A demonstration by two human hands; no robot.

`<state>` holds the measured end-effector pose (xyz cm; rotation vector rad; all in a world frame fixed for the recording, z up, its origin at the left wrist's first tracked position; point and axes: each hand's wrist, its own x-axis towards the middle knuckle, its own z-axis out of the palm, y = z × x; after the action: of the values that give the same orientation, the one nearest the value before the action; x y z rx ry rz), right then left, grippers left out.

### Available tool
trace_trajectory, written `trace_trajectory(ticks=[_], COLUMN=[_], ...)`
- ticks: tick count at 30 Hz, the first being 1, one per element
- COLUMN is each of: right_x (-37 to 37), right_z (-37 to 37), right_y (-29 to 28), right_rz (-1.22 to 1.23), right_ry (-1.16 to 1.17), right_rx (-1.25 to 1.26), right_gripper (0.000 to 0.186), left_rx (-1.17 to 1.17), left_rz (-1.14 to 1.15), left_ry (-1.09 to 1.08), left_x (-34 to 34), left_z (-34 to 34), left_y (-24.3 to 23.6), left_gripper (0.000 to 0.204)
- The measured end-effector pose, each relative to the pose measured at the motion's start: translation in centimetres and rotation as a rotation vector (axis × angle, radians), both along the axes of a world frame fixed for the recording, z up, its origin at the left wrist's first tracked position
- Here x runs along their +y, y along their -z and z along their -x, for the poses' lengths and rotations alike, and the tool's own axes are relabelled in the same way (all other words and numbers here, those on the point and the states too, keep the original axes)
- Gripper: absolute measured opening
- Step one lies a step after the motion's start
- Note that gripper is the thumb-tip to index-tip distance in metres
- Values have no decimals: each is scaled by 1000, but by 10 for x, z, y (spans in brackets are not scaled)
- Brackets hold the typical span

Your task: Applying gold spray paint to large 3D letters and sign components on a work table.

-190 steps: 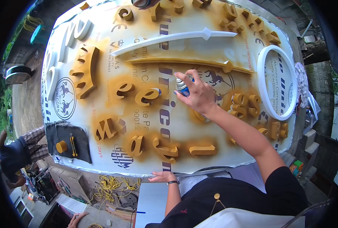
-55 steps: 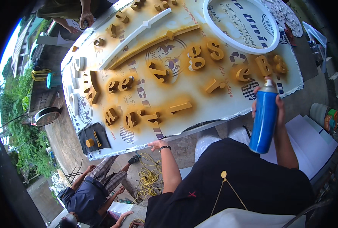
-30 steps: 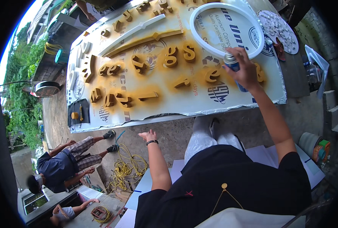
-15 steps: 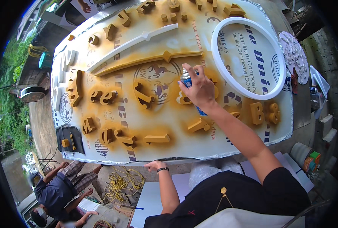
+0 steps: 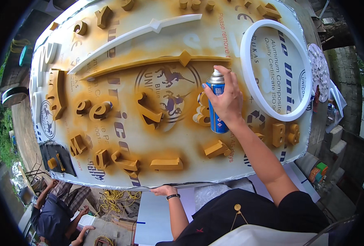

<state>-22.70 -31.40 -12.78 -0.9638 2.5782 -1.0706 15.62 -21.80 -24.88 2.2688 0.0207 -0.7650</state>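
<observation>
My right hand grips a blue spray can upright, the index finger on its white nozzle. Just left of the can stands a rounded cut-out character, gold with some white sides; the can partly hides it. Beneath lies a large white printed panel, misted gold around several gold block letters. At its near edge, my left hand touches the rim with fingers stretched out, a dark band on the wrist. Beyond the can, a long gold curved strip lies below a matching white strip.
A white ring lies at the panel's right. White letters and a dark sheet with small gold pieces are at the left. Another person is at lower left by coiled yellow cable. White sheets lie below the panel.
My right hand and the spray can have shifted right and nearer, and more of the can shows. The view has moved closer to the panel. My left hand stays at the edge.
</observation>
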Motion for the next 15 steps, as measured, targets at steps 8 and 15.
trace_trajectory(ticks=[8,15], right_x=[-11,-15], right_z=[12,16], right_y=[14,16], right_rz=[-34,8], right_ry=[5,14], right_rx=[-5,15], right_gripper=[51,50], left_rx=[-5,-56], left_rz=[45,33], left_ry=[69,18], left_x=[6,0], left_z=[-9,0], left_y=[13,7], left_gripper=[73,72])
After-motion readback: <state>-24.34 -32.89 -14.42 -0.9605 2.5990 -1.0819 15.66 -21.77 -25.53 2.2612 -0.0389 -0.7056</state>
